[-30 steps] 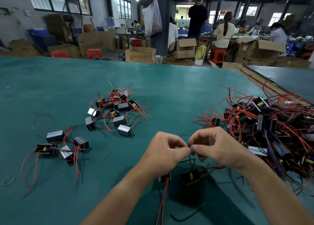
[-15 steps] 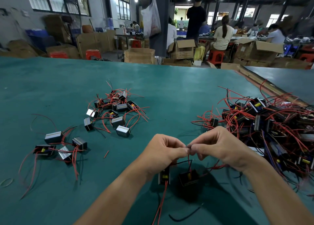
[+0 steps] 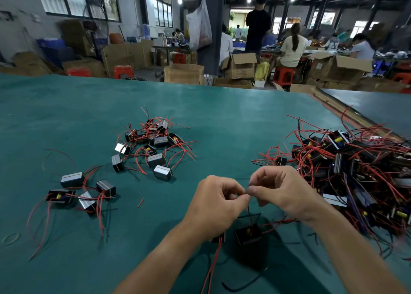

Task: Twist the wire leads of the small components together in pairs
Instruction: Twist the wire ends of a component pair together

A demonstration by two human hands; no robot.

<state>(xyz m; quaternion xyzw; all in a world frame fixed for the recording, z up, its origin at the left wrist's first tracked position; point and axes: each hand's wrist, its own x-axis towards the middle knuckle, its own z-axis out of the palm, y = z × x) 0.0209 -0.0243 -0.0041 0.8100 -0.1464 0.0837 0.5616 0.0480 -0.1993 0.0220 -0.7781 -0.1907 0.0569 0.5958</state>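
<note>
1. Left hand (image 3: 216, 201): the forearm comes in from the bottom edge and angles up to the right. The back of the hand faces the camera, fingers curled, thumb and index tip pinching the wire leads (image 3: 248, 207).
2. Right hand (image 3: 280, 191): the forearm comes in from the bottom right and angles up to the left. Fingers are curled, and thumb and index pinch the same leads, with the tips touching the left hand's tips.
3. Both hands are closed on the leads and meet above the near middle of the green table (image 3: 66, 115).
4. The leads are thin, red and dark. Their long axis runs roughly straight down from the pinch to the black component (image 3: 249, 236) just below the hands.
5. The black component shows a yellow spot on top, and its lead side faces up toward the hands. Can't tell whether it rests on the table or hangs; there is a dark shadow under it.
6. A second component (image 3: 219, 238) is mostly hidden under the left wrist, just left of the first. Its red lead (image 3: 213, 267) trails down to the bottom edge.
7. The big pile (image 3: 355, 167) of components with tangled red leads lies to the right, near the right hand.
8. The middle cluster (image 3: 153, 147) lies up and left of the hands, well apart from them, with leads splayed in all directions.
9. The small cluster (image 3: 84, 191) sits far left, its red leads trailing toward the near edge.
10. A red wire scrap (image 3: 140, 202) lies between the small cluster and the left hand, tilted.
</note>
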